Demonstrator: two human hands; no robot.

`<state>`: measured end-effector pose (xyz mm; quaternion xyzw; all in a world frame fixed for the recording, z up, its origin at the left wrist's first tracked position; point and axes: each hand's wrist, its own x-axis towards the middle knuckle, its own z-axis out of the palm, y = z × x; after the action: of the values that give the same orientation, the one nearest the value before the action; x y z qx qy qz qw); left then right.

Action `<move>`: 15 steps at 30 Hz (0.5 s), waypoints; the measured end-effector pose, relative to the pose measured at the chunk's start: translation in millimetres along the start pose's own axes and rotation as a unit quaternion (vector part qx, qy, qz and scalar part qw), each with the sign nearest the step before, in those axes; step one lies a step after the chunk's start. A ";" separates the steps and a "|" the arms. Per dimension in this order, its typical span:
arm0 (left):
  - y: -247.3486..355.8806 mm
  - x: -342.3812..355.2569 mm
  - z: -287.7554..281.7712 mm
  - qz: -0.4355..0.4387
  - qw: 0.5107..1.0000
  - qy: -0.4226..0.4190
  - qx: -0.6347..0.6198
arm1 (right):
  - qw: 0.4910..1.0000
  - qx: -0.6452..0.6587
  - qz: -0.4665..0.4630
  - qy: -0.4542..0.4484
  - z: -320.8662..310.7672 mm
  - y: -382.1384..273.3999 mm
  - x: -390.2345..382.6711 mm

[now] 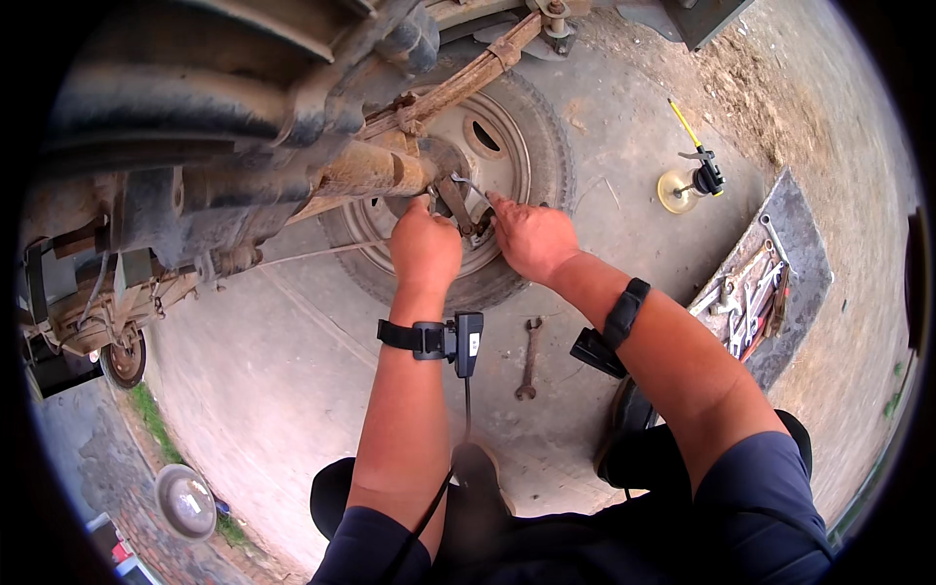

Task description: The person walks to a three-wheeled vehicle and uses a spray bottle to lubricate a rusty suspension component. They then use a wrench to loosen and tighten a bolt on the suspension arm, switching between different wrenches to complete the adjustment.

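Both hands are at the inner side of a wheel (552, 132), where a rusty axle (366, 174) meets the hub. My right hand (534, 240) is closed around the end of a slim metal wrench (470, 184). The wrench's far end reaches the top of a rusty flat lever (452, 201) beside the axle end. My left hand (426, 246) is closed just left of that lever, its fingertips up against the parts below the axle. Whatever those fingers pinch is hidden. On the concrete between my forearms lies a rusty double open-ended wrench (529, 359).
A metal tray (807, 255) holding several wrenches and other tools lies to the right. Beyond it stands an oil can (682, 190) with a yellow spout. The vehicle's rusty underside (195, 107) and leaf spring (468, 83) crowd the upper left. A round metal dish (185, 501) lies lower left.
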<state>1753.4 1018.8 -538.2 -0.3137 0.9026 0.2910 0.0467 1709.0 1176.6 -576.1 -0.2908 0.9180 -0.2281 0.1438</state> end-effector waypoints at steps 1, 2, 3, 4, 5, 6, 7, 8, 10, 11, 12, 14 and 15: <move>-3.3 0.5 2.9 0.019 1.000 0.024 -0.004 | 1.000 0.003 0.016 0.002 3.2 -0.9 -1.2; -5.3 0.0 6.0 0.037 0.998 0.048 -0.008 | 0.999 0.005 0.032 0.003 4.9 -5.0 -2.9; -7.6 -0.1 8.6 0.055 0.996 0.071 -0.012 | 0.999 0.008 0.048 0.003 5.6 -7.7 -3.7; -10.7 0.6 10.0 0.050 0.997 0.066 -0.007 | 0.999 0.019 0.048 0.008 8.0 -7.5 -3.4; -8.8 0.7 9.1 0.046 0.997 0.058 -0.003 | 0.998 0.030 0.050 0.014 9.6 -6.2 -3.5; -7.1 0.9 8.8 0.043 0.998 0.050 0.001 | 0.998 0.040 0.052 0.020 10.6 -4.0 -3.7; -7.1 1.6 10.9 0.050 0.997 0.052 -0.006 | 0.997 0.040 0.059 0.032 9.0 1.9 -4.0; -8.4 2.2 11.3 0.055 0.997 0.055 -0.011 | 0.996 0.041 0.064 0.044 2.3 6.0 -3.0; -11.6 2.7 11.3 0.055 0.997 0.060 -0.011 | 0.994 0.057 0.058 0.066 -0.8 12.8 -1.6; -10.6 1.6 10.9 0.051 0.997 0.061 -0.008 | 0.994 0.069 0.049 0.076 -1.3 14.6 -1.1; -9.4 1.1 10.4 0.046 0.997 0.062 -0.005 | 0.992 0.082 0.039 0.085 -1.8 16.2 0.0; -10.2 2.0 6.5 0.032 0.998 0.043 -0.015 | 0.994 0.089 0.065 0.000 -17.0 13.0 10.4; -8.8 2.1 6.4 0.027 0.999 0.030 -0.020 | 0.992 0.092 0.081 -0.042 -30.0 10.1 16.1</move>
<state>1756.3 1015.7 -548.4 -0.2987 0.9057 0.3008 0.0050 1679.7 1184.4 -557.6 -0.2103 0.9069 -0.2863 0.2265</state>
